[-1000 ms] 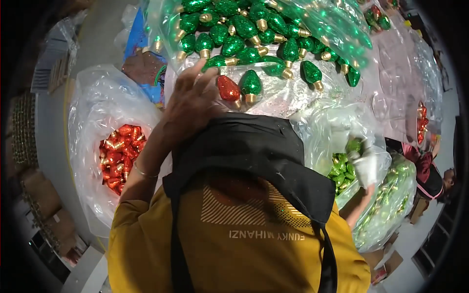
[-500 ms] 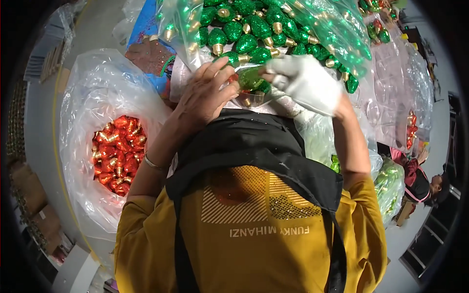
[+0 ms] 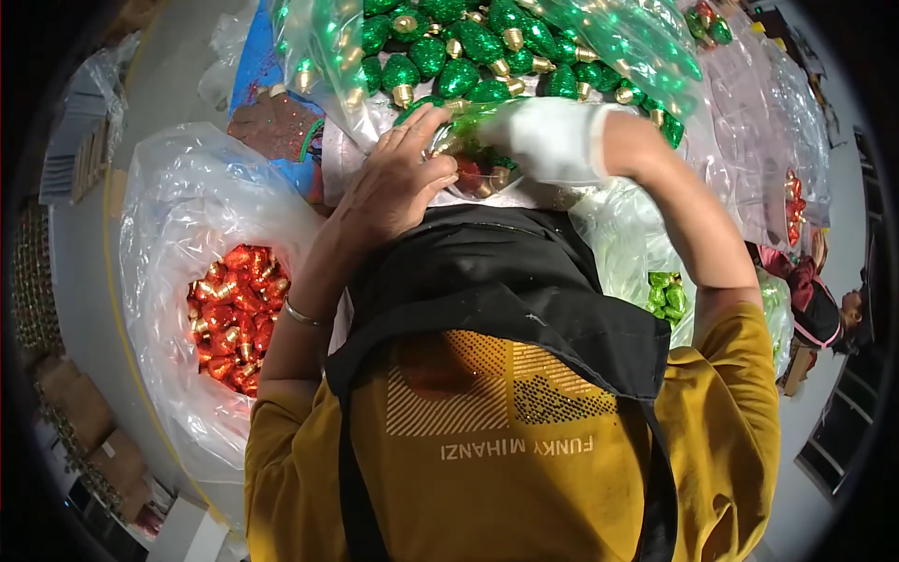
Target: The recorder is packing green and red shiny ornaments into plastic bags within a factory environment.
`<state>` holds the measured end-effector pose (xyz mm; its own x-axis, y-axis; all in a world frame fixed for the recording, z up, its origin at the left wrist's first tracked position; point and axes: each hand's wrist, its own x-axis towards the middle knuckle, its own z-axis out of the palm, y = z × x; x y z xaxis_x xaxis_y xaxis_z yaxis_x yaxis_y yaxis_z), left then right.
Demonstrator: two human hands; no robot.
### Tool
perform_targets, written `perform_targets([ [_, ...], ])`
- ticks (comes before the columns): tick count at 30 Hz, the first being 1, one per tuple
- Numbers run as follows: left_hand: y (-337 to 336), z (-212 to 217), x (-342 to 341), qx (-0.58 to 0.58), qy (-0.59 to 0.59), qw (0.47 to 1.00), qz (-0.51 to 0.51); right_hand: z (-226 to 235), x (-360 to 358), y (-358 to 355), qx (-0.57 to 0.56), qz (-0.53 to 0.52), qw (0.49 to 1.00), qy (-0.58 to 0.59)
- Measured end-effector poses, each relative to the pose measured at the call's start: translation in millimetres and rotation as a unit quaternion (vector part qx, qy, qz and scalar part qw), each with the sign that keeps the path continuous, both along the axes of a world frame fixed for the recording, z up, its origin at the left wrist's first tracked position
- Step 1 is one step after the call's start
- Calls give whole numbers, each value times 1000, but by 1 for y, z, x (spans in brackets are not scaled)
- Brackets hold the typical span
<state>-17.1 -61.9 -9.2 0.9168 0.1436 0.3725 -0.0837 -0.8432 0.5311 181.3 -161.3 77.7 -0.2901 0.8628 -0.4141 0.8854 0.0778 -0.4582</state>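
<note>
My bare left hand (image 3: 398, 178) grips the left side of a clear plastic container (image 3: 482, 185) close to my apron. Red and green bulb-shaped ornaments show through its wall. My right hand (image 3: 552, 140), in a white glove, reaches over the container from the right. Its fingers are smeared by motion and partly hidden, so whether they hold anything is unclear. A light green shape blurs beside the fingertips. Just beyond both hands lies a heap of glittery green bulb ornaments (image 3: 459, 78) with gold screw-style caps, partly under clear plastic film.
On my left stands a clear bag (image 3: 159, 225) of red bulb ornaments (image 3: 234, 318). Light green ornaments (image 3: 667, 298) sit in another bag on my right. A dirty brown glove (image 3: 273, 125) lies at the far left. Another person (image 3: 817, 298) is at the right edge.
My gloved right hand has moved left and down toward the container, its elbow swinging outward to the right. My left hand stays at the container.
</note>
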Motion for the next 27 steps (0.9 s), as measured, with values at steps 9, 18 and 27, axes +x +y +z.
perform_targets([
  [9, -1, -6, 0, -38, 12, 999, -27, -68, -6, 34, -29, 38, 995, -93],
  [18, -4, -8, -5, -44, 6, 998, -33, -99, -18, 51, 33, 48, 986, -156],
  [27, 0, -11, 2, -77, -17, 996, -45, -86, 5, 30, -38, 232, 960, -148],
])
